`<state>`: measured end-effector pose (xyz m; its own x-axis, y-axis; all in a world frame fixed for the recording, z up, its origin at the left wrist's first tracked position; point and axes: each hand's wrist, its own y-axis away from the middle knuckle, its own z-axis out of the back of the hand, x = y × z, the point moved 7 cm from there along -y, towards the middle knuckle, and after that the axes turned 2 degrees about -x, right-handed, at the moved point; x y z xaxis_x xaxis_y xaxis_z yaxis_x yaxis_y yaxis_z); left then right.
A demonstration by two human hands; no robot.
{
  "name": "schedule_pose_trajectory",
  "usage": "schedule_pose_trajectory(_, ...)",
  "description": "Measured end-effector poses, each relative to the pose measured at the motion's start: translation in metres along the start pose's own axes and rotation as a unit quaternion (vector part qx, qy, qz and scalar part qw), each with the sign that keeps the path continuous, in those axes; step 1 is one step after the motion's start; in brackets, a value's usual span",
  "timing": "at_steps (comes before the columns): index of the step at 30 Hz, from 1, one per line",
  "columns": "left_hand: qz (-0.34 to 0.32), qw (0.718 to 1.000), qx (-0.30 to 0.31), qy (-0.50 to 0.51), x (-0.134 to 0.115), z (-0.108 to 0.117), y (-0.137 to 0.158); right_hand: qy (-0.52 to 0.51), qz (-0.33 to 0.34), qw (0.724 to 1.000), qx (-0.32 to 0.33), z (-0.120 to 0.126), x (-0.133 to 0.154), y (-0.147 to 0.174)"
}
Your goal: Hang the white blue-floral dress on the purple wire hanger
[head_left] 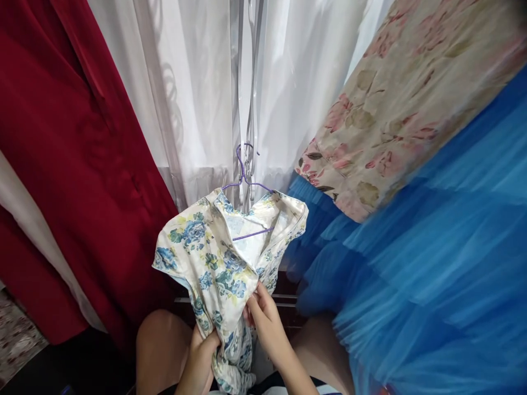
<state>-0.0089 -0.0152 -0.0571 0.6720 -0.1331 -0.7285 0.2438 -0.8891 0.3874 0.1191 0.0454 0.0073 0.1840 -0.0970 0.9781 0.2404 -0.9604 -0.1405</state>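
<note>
A white garment with blue and yellow-green flowers (209, 258) hangs from a purple hanger (242, 173) in front of me. Its neckline is parted, and the hanger's lower bar shows inside. My left hand (202, 351) is closed round the garment's left side, low down, with the thumb on top. At the front edge, just under the neckline, my right hand (263, 312) pinches the cloth. The lower part of the garment lies bunched between my forearms, over my lap.
White curtains (193, 99) and thin metallic strips (247, 82) hang behind the hanger. Long red cloth (94, 164) hangs on the left. To the right are a beige floral cloth (370, 126) and layered blue tulle (432, 263). My knees flank the garment.
</note>
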Motion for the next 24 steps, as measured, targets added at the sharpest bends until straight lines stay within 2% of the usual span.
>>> schedule_pose_trajectory(4, -0.049, 0.998, -0.033, -0.018, -0.001, 0.017, -0.011, 0.049, -0.008, 0.999, 0.012, 0.013, -0.003, 0.004)
schedule_pose_trajectory(7, -0.139, 0.983, -0.076, -0.091, -0.023, 0.033, -0.03, 0.112, -0.015, 0.993, 0.025, 0.03, -0.001, 0.013)
schedule_pose_trajectory(9, -0.254, 0.948, -0.124, -0.149, -0.048, 0.042, -0.038, 0.116, -0.026, 0.992, 0.036, 0.037, -0.001, 0.021)
schedule_pose_trajectory(12, -0.433, 0.856, -0.189, -0.212, -0.076, 0.042, -0.022, 0.079, -0.055, 0.994, 0.051, 0.034, -0.007, 0.031)
schedule_pose_trajectory(14, -0.503, 0.804, -0.172, -0.268, -0.076, 0.028, -0.003, 0.058, -0.072, 0.994, 0.058, 0.025, -0.01, 0.034)
schedule_pose_trajectory(16, -0.501, 0.789, -0.083, -0.347, -0.059, 0.003, 0.009, 0.047, -0.08, 0.993, 0.067, 0.014, -0.01, 0.033)
schedule_pose_trajectory(19, -0.423, 0.805, 0.06, -0.412, -0.023, -0.029, 0.016, 0.047, -0.081, 0.993, 0.073, -0.001, -0.007, 0.033)
schedule_pose_trajectory(22, -0.39, 0.826, 0.095, -0.395, -0.011, -0.043, 0.017, 0.046, -0.079, 0.994, 0.062, -0.005, -0.004, 0.035)
schedule_pose_trajectory(24, -0.387, 0.828, 0.098, -0.395, -0.013, -0.048, 0.017, 0.043, -0.084, 0.994, 0.052, -0.002, 0.0, 0.034)
